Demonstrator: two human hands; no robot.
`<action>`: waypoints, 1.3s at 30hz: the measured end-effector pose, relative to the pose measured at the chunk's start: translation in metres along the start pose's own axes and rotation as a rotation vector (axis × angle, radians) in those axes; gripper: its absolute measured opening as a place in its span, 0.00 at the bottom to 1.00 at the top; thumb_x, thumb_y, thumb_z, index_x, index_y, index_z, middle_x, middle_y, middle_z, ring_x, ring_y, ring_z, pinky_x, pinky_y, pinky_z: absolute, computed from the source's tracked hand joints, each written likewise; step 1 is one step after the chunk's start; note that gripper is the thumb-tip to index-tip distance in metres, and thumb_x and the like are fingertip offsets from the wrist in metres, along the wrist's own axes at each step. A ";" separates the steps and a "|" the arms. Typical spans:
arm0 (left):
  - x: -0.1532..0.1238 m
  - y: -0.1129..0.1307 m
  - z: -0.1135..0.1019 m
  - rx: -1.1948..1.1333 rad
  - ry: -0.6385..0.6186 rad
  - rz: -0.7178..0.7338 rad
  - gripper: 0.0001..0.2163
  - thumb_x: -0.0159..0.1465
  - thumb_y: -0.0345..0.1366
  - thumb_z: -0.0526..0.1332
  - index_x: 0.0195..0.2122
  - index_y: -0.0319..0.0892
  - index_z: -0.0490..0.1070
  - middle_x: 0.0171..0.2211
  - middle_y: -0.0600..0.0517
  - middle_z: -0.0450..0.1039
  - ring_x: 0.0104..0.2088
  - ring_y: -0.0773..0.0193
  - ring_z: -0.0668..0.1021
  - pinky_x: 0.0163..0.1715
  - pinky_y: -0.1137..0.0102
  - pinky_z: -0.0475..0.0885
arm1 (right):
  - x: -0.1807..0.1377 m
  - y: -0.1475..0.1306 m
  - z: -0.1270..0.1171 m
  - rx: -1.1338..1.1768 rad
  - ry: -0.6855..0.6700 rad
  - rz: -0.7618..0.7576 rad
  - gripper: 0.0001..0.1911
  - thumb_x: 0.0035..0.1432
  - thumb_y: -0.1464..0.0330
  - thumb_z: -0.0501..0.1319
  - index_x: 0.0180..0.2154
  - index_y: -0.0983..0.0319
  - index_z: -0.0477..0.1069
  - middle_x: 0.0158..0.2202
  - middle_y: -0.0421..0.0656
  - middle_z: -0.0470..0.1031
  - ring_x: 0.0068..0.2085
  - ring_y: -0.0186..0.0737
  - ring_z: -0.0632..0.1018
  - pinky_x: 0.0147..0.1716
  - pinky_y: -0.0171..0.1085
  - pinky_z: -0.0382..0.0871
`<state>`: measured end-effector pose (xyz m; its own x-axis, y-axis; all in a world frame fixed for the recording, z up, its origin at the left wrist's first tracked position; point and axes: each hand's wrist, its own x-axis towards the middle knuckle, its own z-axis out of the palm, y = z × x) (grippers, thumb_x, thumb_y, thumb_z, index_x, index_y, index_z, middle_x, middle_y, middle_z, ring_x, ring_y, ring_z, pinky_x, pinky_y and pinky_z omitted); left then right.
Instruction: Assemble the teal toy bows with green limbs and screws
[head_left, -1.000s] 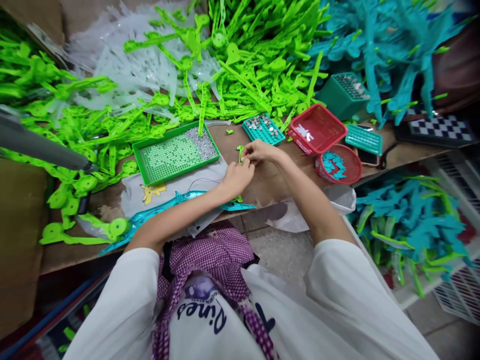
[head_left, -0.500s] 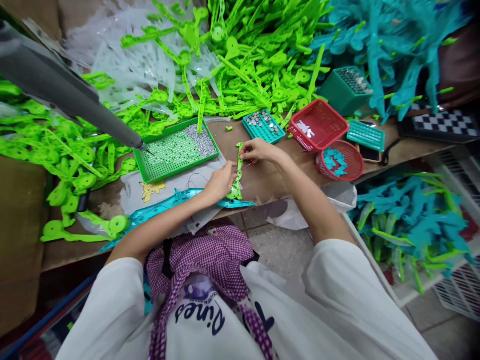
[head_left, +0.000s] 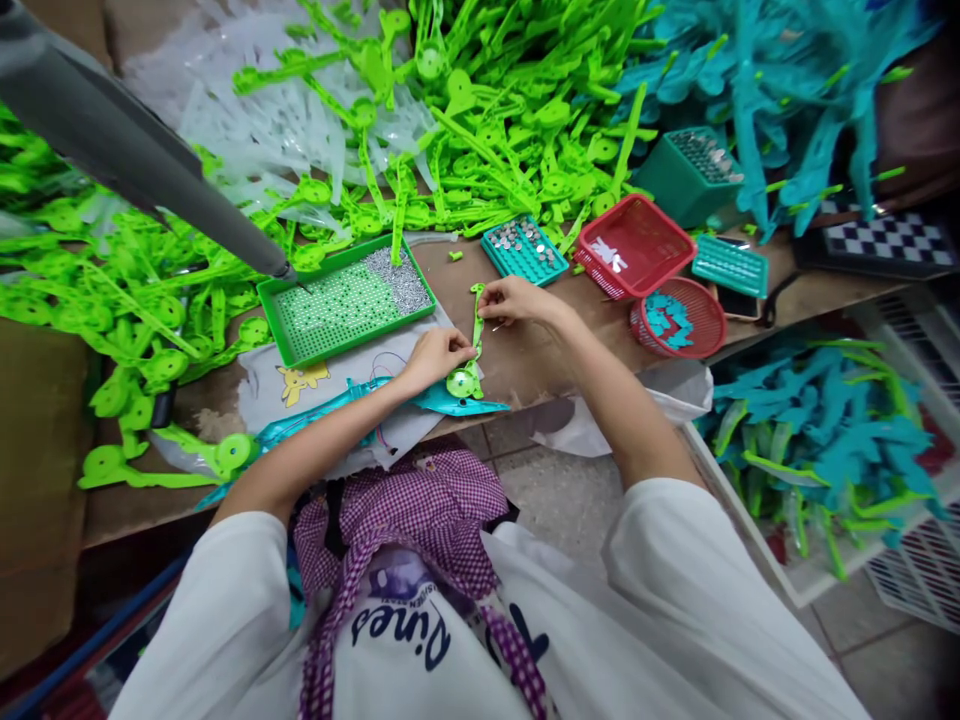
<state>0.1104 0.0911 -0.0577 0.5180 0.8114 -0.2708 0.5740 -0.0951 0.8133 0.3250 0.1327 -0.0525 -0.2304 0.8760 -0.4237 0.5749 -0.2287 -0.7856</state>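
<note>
A long bright-green plastic part [head_left: 463,382] lies on the table in front of me, its round end towards me and its narrow end pointing away. My left hand [head_left: 439,358] is closed, fingertips pinched at the part's middle, just above the round end. At the narrow end, the fingers of my right hand [head_left: 517,302] are pressed together on the part; a thin, small item shows under them, too small to name. Below my left forearm lies a long turquoise plastic shell [head_left: 457,400] with thin wires near it.
A green perforated tray [head_left: 341,345] of tiny screws stands left, under a grey power screwdriver [head_left: 187,190]. Behind are a teal tray of metal discs [head_left: 525,250], a red basket [head_left: 637,240] and a round red basket [head_left: 679,320]. Green parts [head_left: 510,120] are heaped at the back.
My left hand has shifted slightly up and back along the green part, so that its round end shows more. My right hand stays at the narrow end.
</note>
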 end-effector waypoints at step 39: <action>0.005 0.015 0.000 0.159 -0.019 -0.118 0.11 0.61 0.38 0.68 0.23 0.41 0.74 0.19 0.55 0.72 0.24 0.65 0.73 0.29 0.71 0.63 | -0.060 0.017 0.042 -0.332 0.544 -0.279 0.13 0.67 0.68 0.57 0.45 0.63 0.79 0.45 0.50 0.82 0.47 0.44 0.79 0.49 0.40 0.70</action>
<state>0.1214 0.0944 -0.0470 0.4522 0.8114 -0.3704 0.7236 -0.0910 0.6842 0.3154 0.0581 -0.0596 -0.0281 0.9914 0.1280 0.7813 0.1017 -0.6158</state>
